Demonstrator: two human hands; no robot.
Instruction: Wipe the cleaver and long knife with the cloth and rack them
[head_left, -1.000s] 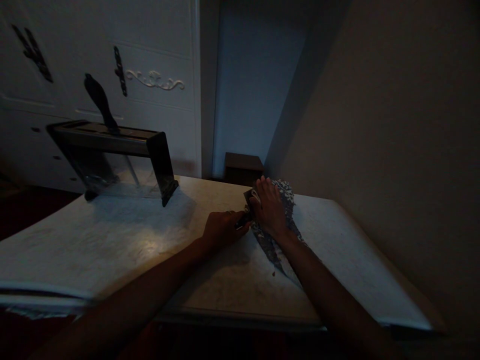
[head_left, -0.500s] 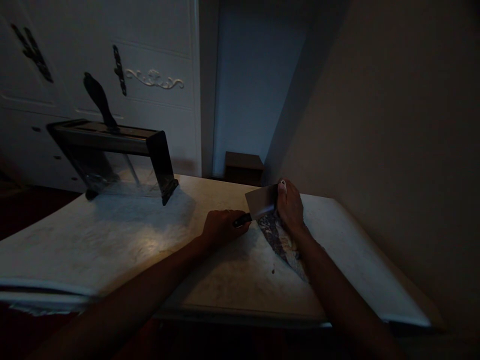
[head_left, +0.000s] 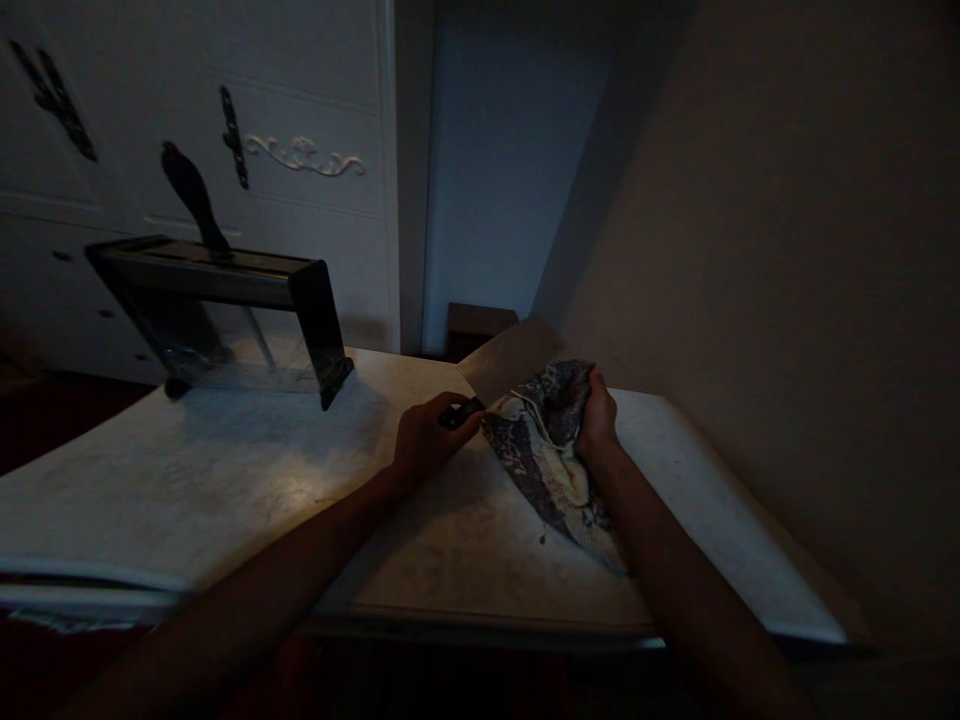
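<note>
While the light is dim, the layout reads clearly enough from L to R. Far left on the table [head_left: 225, 480] stands a dark knife block [head_left: 225, 290] w/ one handle sticking up, well apart from the hands. Behind it, white cabinet doors [head_left: 300, 120] w/ ornate trim.

Left hand [head_left: 424, 440] has its fingers wrapped tight round the dark handle of a cleaver [head_left: 510, 360]; blade is lifted off the table, tilted up and away, its broad face toward the camera. Just right of it, the patterned cloth [head_left: 544, 450] lies partly on the table, its upper end bunched and raised against the blade. Right hand [head_left: 596, 415] has its fingers curled closed on that bunch, gripping fabric.

Judging by this, wiping the blade is the work in hand. To do it well: keep the cloth thick btwn fingers and steel, stroke from spine toward edge, never along the edge, hold the handle steady, blade angled away from the body.

Table surface is pale, marbled, w/ a small dark speck near the cloth. Plain wall [head_left: 787, 250] on the right, a bluish doorway [head_left: 487, 180] at centre back, small dark box below it.
</note>
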